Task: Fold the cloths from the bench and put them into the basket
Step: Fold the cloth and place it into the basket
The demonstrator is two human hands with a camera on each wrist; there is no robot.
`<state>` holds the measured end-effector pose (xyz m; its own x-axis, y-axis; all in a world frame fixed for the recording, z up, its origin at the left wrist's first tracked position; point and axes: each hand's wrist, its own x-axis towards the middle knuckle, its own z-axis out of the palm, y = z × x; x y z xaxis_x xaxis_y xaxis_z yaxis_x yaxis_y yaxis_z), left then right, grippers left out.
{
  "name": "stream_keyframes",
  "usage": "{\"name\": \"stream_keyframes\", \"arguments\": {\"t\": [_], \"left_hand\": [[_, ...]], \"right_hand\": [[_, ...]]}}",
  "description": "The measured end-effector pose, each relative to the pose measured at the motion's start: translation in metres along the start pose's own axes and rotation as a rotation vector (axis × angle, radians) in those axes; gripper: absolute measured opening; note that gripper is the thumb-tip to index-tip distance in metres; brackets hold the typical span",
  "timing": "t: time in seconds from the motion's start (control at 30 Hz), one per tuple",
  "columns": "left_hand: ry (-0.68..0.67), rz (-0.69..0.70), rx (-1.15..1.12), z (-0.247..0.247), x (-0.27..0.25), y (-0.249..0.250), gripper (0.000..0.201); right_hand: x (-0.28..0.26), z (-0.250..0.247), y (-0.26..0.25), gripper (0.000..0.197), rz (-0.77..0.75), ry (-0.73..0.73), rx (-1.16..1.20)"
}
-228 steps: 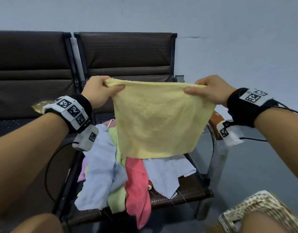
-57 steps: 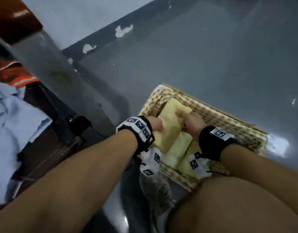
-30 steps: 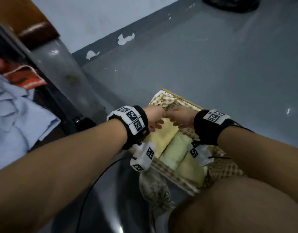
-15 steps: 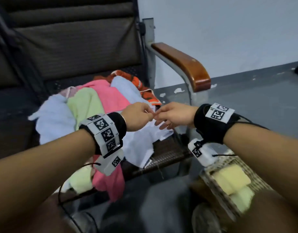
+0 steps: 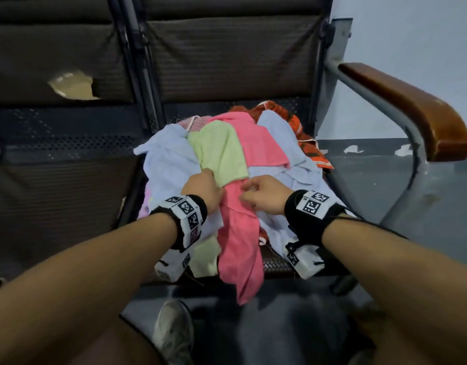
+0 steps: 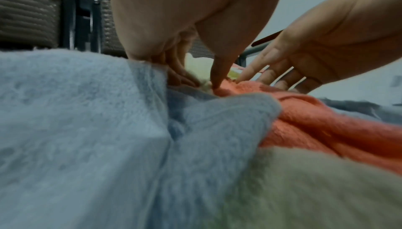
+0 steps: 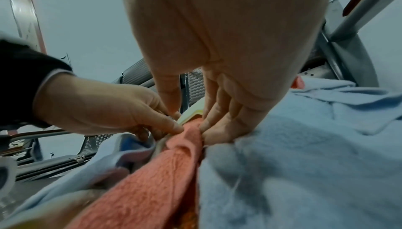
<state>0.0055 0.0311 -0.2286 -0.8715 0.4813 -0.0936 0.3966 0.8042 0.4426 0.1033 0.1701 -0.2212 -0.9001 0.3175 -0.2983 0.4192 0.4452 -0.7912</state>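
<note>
Several cloths lie heaped on the bench seat point(image 5: 69, 185) at frame centre; the pink cloth point(image 5: 240, 241) hangs over the front edge. Your left hand point(image 5: 203, 191) pinches the green cloth point(image 5: 219, 151) where it meets the pink one. Your right hand point(image 5: 264, 193), just right of it, has loose, spread fingers point(image 6: 269, 72) touching the pink fold, holding nothing. Blue cloth point(image 5: 169, 164) flanks both hands. Bare seat lies at left; the armrest point(image 5: 411, 106) bounds the right.

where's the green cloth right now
In the head view the green cloth lies atop the bench pile, left of the pink cloth, just beyond the left hand.
</note>
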Motion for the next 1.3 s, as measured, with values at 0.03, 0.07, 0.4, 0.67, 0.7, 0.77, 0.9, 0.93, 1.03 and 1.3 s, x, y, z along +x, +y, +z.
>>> {"name": "stream_keyframes", "arguments": {"t": [0.03,0.07,0.4,0.67,0.7,0.77,0.9,0.93,1.03,1.3], "left_hand": [[0.011,0.004,0.009,-0.001,0.002,-0.001,0.040],[0.035,0.009,0.009,-0.003,0.005,-0.001,0.033],[0.077,0.260,-0.587,-0.019,-0.008,0.062,0.015],[0.006,0.340,-0.878,-0.022,-0.026,0.093,0.016],[0.022,0.338,-0.831,-0.017,-0.027,0.094,0.028],[-0.020,0.319,-0.645,-0.010,-0.028,0.095,0.045],[-0.181,0.406,-0.200,-0.001,-0.028,0.090,0.029],[-0.167,0.429,-0.235,0.000,-0.028,0.092,0.023],[-0.090,0.438,-0.559,0.000,-0.033,0.109,0.019],[-0.342,0.467,-0.742,0.008,-0.046,0.143,0.041]], "right_hand": [[0.000,0.003,-0.001,0.043,-0.011,0.010,-0.012],[0.000,0.006,-0.002,0.042,-0.028,0.019,-0.018],[-0.015,-0.001,-0.020,0.026,0.035,0.143,0.488],[-0.036,-0.049,-0.018,0.028,-0.038,0.259,0.818],[-0.038,-0.054,-0.015,0.026,-0.044,0.307,0.826],[-0.045,-0.067,-0.008,0.021,-0.076,0.422,0.859],[-0.059,-0.094,0.006,0.021,-0.100,0.526,0.960],[-0.064,-0.098,0.010,0.027,-0.092,0.537,0.974],[-0.078,-0.109,0.021,0.037,-0.088,0.591,0.892],[-0.099,-0.126,0.049,0.031,0.165,0.442,0.580]]}}
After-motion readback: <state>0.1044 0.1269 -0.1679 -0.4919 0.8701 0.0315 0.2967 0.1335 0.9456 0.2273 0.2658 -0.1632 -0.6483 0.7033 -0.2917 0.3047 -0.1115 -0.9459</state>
